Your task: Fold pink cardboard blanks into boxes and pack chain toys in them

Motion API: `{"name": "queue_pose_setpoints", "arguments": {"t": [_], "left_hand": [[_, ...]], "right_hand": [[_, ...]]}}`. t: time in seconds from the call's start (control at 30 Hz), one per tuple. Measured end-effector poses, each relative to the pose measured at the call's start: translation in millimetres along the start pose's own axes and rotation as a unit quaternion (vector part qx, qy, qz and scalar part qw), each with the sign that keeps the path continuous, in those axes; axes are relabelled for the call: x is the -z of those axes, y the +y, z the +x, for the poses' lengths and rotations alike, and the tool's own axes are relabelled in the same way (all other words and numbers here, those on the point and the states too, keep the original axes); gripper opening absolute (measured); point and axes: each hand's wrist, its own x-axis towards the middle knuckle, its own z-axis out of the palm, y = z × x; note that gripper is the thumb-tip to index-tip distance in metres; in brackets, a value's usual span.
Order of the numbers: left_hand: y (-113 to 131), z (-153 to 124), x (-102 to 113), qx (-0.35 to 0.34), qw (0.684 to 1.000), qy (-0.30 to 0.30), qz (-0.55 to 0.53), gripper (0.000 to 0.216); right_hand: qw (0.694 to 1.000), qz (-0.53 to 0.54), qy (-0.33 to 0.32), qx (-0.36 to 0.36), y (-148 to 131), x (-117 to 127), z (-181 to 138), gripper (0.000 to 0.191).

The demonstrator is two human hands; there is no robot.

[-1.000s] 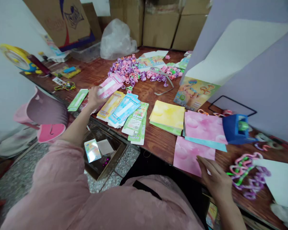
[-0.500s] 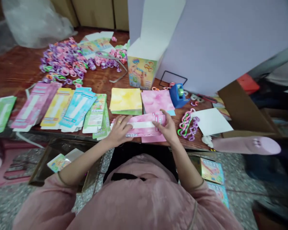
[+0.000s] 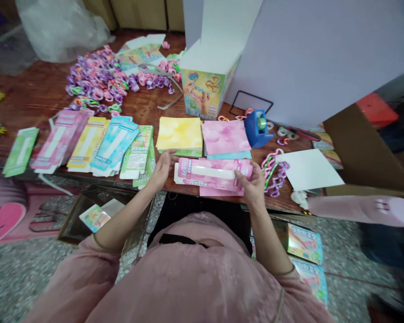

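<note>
A flat pink printed box with a long white window lies level before me at the table's front edge. My right hand grips its right end, thumb on top. Just off its left end is my left hand, fingers stretched and held together, apart from the box. Under the box a plain pink sheet sticks out at the front. Behind it are a stack of yellow cards and a stack of pink cards, with blue ones showing beneath the pink.
Flat boxes in green, pink, yellow and blue fan out leftward. Behind them lies a heap of plastic links. A printed carton stands upright. Rightward are a blue tape dispenser, linked chains and white card.
My left hand has let go of the pink box's left end and drawn back leftward. My right hand still holds the right end. The view has shifted slightly.
</note>
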Motion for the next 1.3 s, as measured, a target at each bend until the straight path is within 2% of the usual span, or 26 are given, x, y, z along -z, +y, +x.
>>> {"name": "queue_pose_setpoints", "arguments": {"t": [0.1, 0.2, 0.33, 0.47, 0.53, 0.63, 0.73, 0.8, 0.87, 0.9, 0.97, 1.0, 1.07, 1.13, 1.2, 1.27, 1.3], "left_hand": [[1.6, -2.6, -8.4, 0.084, 0.985, 0.058, -0.141, 0.068], [2.4, -7.6, -17.4, 0.112, 0.962, 0.096, -0.230, 0.061], [2.7, -21.8, -25.9, 0.101, 0.948, 0.127, -0.272, 0.058], [6.9, -39.4, -36.4, 0.116, 0.927, 0.196, -0.298, 0.062], [11.8, -49.0, -47.6, 0.125, 0.920, 0.188, -0.321, 0.063], [20.0, -60.3, -69.1, 0.156, 0.915, 0.137, -0.346, 0.060], [28.2, -58.4, -80.1, 0.164, 0.917, 0.146, -0.334, 0.052], [37.1, -47.6, -73.3, 0.115, 0.931, 0.166, -0.303, 0.053], [51.4, -31.7, -55.8, 0.038, 0.953, 0.171, -0.248, 0.060], [60.4, -22.8, -44.7, 0.005, 0.965, 0.159, -0.207, 0.063], [80.2, -5.0, -22.8, -0.043, 0.991, 0.095, -0.088, 0.065], [89.6, 3.5, -14.0, -0.055, 0.997, 0.044, -0.019, 0.063], [103.9, 19.0, -4.8, -0.068, 0.990, -0.070, 0.103, 0.057], [108.7, 32.6, -9.1, -0.071, 0.955, -0.210, 0.199, 0.049], [103.7, 43.8, -25.5, -0.074, 0.894, -0.341, 0.279, 0.043], [92.2, 51.8, -49.7, -0.087, 0.834, -0.411, 0.359, 0.043], [85.8, 54.3, -62.9, -0.097, 0.812, -0.416, 0.399, 0.044]], "right_hand": [[1.000, 0.020, 0.006, -0.006, 0.6, -4.9, -2.0, 0.061], [0.998, 0.049, 0.031, -0.007, -2.3, -12.3, -5.9, 0.059], [0.996, 0.070, 0.048, -0.004, -8.4, -19.8, -10.9, 0.058], [0.995, 0.089, 0.054, -0.002, -11.9, -24.0, -13.9, 0.058], [0.995, 0.092, 0.048, -0.001, -11.9, -27.5, -16.5, 0.058], [0.998, 0.064, 0.006, -0.007, -9.4, -35.6, -25.5, 0.062], [0.995, -0.018, -0.095, -0.026, -6.6, -43.4, -39.7, 0.062], [0.983, -0.092, -0.155, -0.027, -7.2, -45.5, -48.6, 0.064], [0.975, -0.141, -0.169, -0.008, -11.4, -43.7, -53.7, 0.070], [0.976, -0.150, -0.159, 0.007, -14.8, -41.5, -54.4, 0.072], [0.983, -0.137, -0.118, 0.042, -23.4, -34.9, -52.1, 0.066], [0.987, -0.121, -0.090, 0.058, -28.1, -31.0, -49.4, 0.060], [0.993, -0.085, -0.021, 0.081, -37.0, -23.2, -42.6, 0.047], [0.993, -0.052, 0.044, 0.097, -43.4, -16.2, -35.8, 0.041], [0.990, -0.032, 0.085, 0.107, -46.5, -10.6, -31.2, 0.040], [0.987, -0.035, 0.104, 0.116, -46.0, -5.6, -29.5, 0.040], [0.985, -0.046, 0.109, 0.122, -44.5, -3.1, -29.5, 0.041]]}}
